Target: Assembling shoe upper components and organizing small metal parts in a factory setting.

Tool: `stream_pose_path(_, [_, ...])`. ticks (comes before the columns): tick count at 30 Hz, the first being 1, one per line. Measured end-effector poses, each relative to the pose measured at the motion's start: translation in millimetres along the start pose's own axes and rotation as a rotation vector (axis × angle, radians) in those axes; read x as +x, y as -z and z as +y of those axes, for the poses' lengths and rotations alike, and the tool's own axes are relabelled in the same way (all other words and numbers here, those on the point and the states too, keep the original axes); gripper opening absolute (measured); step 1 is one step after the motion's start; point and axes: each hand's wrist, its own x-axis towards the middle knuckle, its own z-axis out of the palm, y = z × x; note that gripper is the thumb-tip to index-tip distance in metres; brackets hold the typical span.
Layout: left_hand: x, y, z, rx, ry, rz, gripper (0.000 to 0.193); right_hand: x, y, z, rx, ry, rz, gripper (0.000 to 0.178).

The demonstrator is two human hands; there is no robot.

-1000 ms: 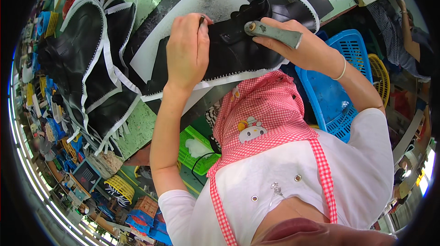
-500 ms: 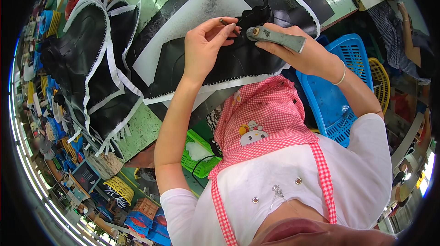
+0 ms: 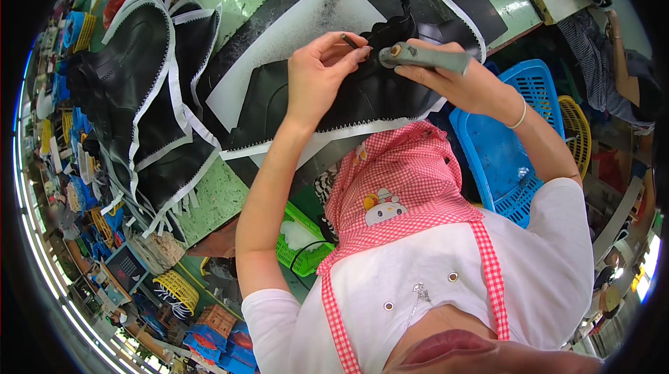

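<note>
A black leather piece [image 3: 306,111] with a zigzag-stitched white edge lies across a white sheet [image 3: 279,47] and a dark mat on the bench. My right hand [image 3: 463,80] grips a hammer [image 3: 435,59], its grey metal head turned sideways over the leather and most of the handle hidden. Just left of the hammer, my left hand [image 3: 317,78] is closed in a pinch on a short, thin dark rod [image 3: 350,41]. What the rod's lower end touches is hidden by my fingers. The leather's scalloped dark edge [image 3: 394,26] rises behind both hands.
Stacked black leather pieces [image 3: 132,74] with white borders lie on the green bench [image 3: 216,196] at left. A blue plastic basket [image 3: 488,130] stands at my right, a yellow one [image 3: 575,130] behind it. A green basket [image 3: 306,259] sits below the bench edge. Another person's arm [image 3: 624,60] shows far right.
The hammer has shifted slightly right and down, its head tipped differently. My left hand has moved slightly right, still pinching the rod. The whole view has shifted a little.
</note>
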Motion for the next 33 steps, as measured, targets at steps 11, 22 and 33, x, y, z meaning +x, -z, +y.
stream_pose_path(11, [-12.7, -4.9, 2.4, 0.414, -0.238, 0.027, 0.014, -3.3, 3.8, -33.8, -0.327, 0.374, 0.223, 0.020])
stream_pose_path(22, [1.6, 11.0, -1.9, -0.022, -0.017, -0.112, 0.019, -1.5, -3.0, -4.4, -0.170, 0.184, 0.194, 0.022])
stream_pose_path(33, [-7.4, 8.2, -0.2, 0.026, -0.052, 0.014, 0.017, -4.4, -13.2, -13.0, -0.412, 0.324, 0.142, 0.023])
